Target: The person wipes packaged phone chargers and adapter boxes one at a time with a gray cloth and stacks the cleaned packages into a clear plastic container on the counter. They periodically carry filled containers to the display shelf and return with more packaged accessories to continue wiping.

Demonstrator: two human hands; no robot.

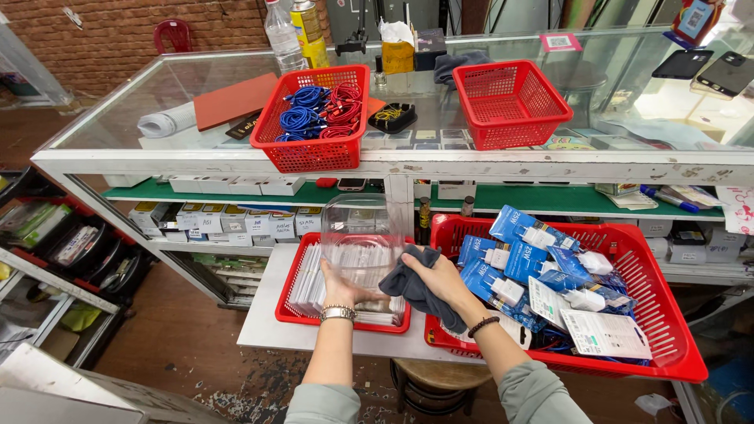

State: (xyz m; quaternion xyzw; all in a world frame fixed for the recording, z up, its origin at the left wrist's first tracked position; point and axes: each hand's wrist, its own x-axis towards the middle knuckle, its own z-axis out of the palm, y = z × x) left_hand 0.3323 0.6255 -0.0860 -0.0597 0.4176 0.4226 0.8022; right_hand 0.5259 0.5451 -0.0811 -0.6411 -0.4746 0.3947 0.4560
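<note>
My left hand, with a metal watch on the wrist, holds a clear plastic box upright from below, over a small red tray of white packets. My right hand grips a dark grey cloth pressed against the box's right lower side. A dark bead bracelet sits on the right wrist.
A large red basket of blue-and-white charger packs lies at right. On the glass counter stand a red basket of coiled cables and an empty red basket. Shelves of small boxes run below. A stool stands under the white board.
</note>
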